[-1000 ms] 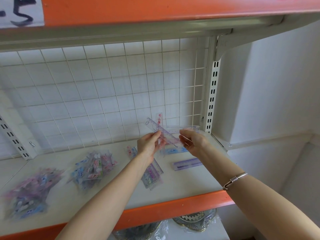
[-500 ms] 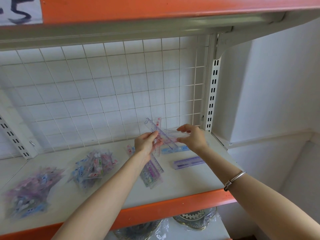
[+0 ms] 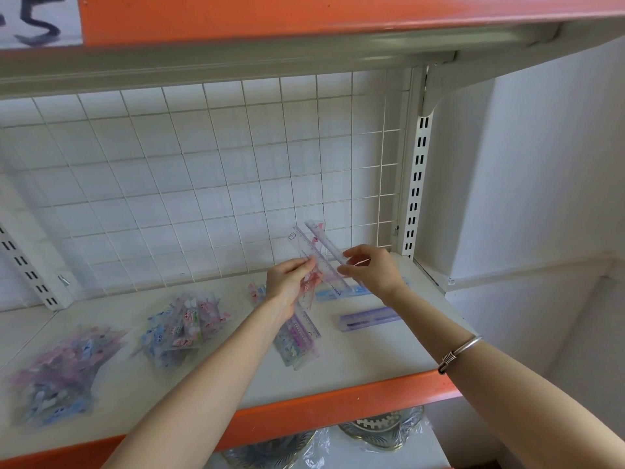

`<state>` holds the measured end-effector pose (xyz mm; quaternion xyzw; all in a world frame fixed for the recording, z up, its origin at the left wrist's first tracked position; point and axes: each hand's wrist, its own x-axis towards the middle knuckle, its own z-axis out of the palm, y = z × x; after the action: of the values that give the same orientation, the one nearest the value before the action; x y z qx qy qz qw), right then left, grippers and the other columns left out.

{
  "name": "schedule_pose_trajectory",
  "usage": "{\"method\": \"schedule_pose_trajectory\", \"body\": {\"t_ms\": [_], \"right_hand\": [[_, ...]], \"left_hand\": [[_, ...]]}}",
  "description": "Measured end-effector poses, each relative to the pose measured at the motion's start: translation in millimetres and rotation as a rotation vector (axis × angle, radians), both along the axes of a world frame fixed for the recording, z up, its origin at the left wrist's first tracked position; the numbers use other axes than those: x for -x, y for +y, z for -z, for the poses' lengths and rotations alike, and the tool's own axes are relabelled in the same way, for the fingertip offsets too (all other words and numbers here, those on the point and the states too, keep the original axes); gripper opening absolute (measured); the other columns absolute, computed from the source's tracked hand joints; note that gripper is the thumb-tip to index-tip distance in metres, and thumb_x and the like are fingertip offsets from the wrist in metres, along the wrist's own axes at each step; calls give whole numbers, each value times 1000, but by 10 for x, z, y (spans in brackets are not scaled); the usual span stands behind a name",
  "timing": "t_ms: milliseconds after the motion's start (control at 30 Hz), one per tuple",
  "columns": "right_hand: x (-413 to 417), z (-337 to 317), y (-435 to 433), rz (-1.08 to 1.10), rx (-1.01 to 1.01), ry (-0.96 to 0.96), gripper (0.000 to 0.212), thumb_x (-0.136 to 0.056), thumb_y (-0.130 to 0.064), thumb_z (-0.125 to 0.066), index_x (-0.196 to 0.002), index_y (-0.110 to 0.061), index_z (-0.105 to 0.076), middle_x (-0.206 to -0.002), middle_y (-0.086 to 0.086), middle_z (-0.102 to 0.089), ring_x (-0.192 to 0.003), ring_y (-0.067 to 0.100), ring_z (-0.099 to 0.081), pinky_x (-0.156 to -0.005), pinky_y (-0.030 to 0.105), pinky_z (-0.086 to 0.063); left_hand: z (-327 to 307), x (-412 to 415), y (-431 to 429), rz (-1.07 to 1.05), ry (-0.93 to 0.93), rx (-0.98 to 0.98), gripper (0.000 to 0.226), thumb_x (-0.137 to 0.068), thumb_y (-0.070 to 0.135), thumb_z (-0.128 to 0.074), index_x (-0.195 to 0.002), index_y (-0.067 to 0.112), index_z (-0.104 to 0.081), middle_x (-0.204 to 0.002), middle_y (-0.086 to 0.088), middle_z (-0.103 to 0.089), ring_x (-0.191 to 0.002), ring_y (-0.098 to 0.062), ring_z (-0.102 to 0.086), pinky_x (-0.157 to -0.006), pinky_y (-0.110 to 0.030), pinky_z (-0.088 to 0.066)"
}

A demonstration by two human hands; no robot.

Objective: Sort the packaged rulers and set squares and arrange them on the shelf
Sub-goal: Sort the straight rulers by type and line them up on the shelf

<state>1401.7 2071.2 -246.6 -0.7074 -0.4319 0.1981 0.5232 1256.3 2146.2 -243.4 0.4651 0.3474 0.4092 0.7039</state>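
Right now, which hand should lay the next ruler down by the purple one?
Probably the right hand: its fingers pinch a clear ruler, and the purple ruler pack lies on the shelf close by. The left hand grips the bunch of rulers.

Label (image 3: 37,18) half off the top edge; print on held rulers (image 3: 316,255) illegible

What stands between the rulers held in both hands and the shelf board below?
Nothing blocks the held rulers, but a stack of ruler packs, a blue ruler and a purple ruler lie on the shelf beneath and near them.
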Motion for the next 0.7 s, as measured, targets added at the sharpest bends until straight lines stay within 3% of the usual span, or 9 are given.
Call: {"method": "schedule_pose_trajectory", "body": {"t_ms": [133, 400, 700], "right_hand": [[38, -17, 11, -54, 2, 97, 23, -72, -9, -81, -84, -17, -64, -84, 6, -64, -75, 21, -59, -82, 41, -55], [45, -23, -10, -25, 38, 28, 34, -66, -8, -84, -87, -14, -58, -80, 3, -62, -72, 18, -57, -75, 37, -53], [68, -10, -9, -24, 36, -7, 33, -65, -14, -86, -86, -16, -61, -78, 1, -63, -65, 12, -56, -62, 21, -47]], "left_hand": [[-9, -7, -5, 26, -18, 24, 20, -82, 1, -69, -102, -5, -68, -87, -13, -70, -77, -25, -67, -61, -24, -59], [-32, -3, -16, 3, -21, 13, 9, -80, 2, -72, -88, 1, -70, -80, -9, -72, -69, -18, -70, -58, -20, -56], [-10, -31, 0, -4, -50, 24, 12, -80, -2, -71, -92, -2, -69, -89, -15, -72, -75, -22, -70, -61, -22, -57]]}}
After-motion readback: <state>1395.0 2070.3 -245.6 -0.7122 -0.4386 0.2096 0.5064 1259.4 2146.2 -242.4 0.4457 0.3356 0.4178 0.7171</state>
